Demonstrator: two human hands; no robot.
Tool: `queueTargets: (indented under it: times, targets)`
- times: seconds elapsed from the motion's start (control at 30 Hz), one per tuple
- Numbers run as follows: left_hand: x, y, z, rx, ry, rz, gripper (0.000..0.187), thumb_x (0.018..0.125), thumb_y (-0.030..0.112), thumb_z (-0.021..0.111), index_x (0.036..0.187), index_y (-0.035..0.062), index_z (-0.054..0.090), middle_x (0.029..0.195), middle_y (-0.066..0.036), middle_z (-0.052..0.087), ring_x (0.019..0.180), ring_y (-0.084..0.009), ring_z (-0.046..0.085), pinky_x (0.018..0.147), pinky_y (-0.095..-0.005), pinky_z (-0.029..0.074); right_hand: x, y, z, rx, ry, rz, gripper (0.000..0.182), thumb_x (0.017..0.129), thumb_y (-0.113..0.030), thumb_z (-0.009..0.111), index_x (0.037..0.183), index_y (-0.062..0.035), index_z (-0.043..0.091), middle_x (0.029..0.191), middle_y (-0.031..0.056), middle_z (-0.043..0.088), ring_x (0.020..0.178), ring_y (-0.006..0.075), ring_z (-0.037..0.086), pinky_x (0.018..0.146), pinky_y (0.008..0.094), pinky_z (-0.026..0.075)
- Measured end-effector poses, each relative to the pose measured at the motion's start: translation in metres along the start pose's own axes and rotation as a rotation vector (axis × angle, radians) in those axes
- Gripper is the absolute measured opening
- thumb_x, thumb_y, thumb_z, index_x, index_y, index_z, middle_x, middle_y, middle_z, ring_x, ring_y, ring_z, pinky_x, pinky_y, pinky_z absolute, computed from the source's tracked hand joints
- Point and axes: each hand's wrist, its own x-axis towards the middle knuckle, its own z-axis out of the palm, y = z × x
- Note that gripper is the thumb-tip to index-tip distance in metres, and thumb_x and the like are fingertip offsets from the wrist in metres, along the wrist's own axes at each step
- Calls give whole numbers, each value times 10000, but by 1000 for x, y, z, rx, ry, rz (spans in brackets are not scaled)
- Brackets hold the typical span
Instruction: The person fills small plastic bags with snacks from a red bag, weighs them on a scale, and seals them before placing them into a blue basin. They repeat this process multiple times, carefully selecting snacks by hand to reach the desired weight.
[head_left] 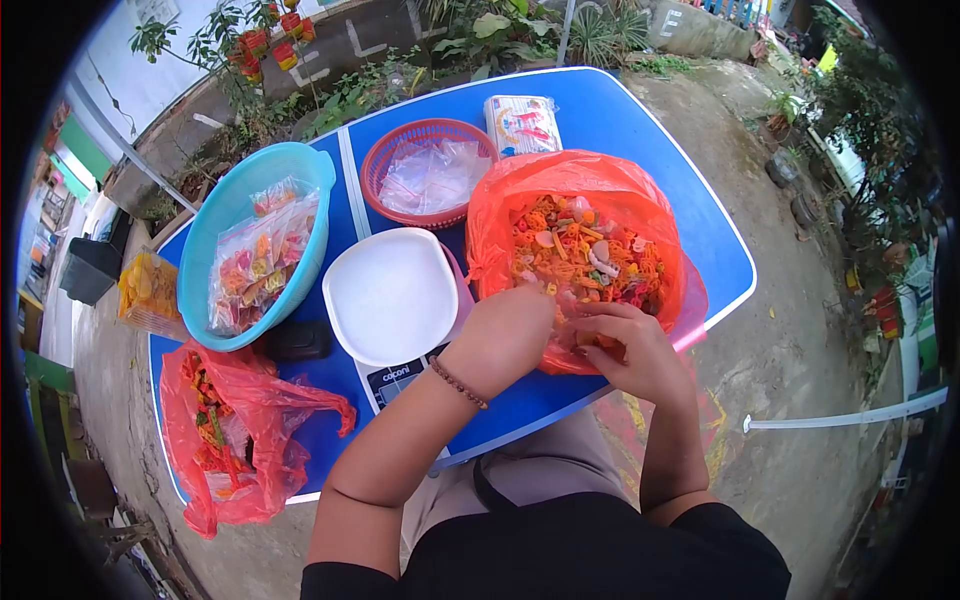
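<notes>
A large red plastic bag, opened wide, holds a heap of orange noodle-like snacks mixed with other colourful pieces. Over its near edge is my left hand, a beaded bracelet on its wrist; its fingers are hidden behind the back of the hand. Opposite, my right hand has its fingers and thumb curled around what looks like a small clear plastic bag with some snacks in it. Left of my hands stands a kitchen scale with a white square tray on top.
A red basket holds clear plastic bags. Filled packets lie in a turquoise basin. Another red bag of snacks sits at the table's left corner, near a dark object. A printed white pack stands behind.
</notes>
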Motion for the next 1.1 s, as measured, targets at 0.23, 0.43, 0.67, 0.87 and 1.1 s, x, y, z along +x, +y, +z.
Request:
queueTargets:
  times: [0.23,0.43,0.67,0.87,1.1]
  targets:
    - [-2,3,0,47,21,43,269,798,125,750,1004,-14,648,1029,-186,639,915,-376,687,819,-456,577,6,33,-11,-378,352,80,330,844,1,694,1174,-11,687,1255,157,666,1129,343,648,923,398,542]
    - [2,5,7,68,106,158,389,748,103,774,1103,3,648,1140,-171,604,1066,-354,647,874,-444,570,20,29,0,-464,333,52,400,830,-4,657,1230,-10,656,1273,159,651,1117,383,606,990,434,499]
    - [3,4,8,115,44,79,571,750,209,825,1241,6,616,1407,-220,531,1232,-381,592,985,-450,539,21,14,7,-199,205,-8,323,811,46,646,1121,-17,714,1079,165,714,1026,366,635,923,441,513]
    - [1,6,-5,122,1,-30,535,782,247,815,1222,-1,637,1449,-238,503,1236,-398,593,995,-467,532,12,26,0,-195,427,83,254,828,74,623,1048,5,730,1000,186,724,943,365,680,836,434,547]
    - [5,3,-7,41,74,28,416,841,246,771,1160,12,642,1260,-179,621,1078,-352,663,881,-437,564,11,26,4,206,396,178,167,909,47,642,1059,47,715,911,118,750,808,149,727,722,276,554]
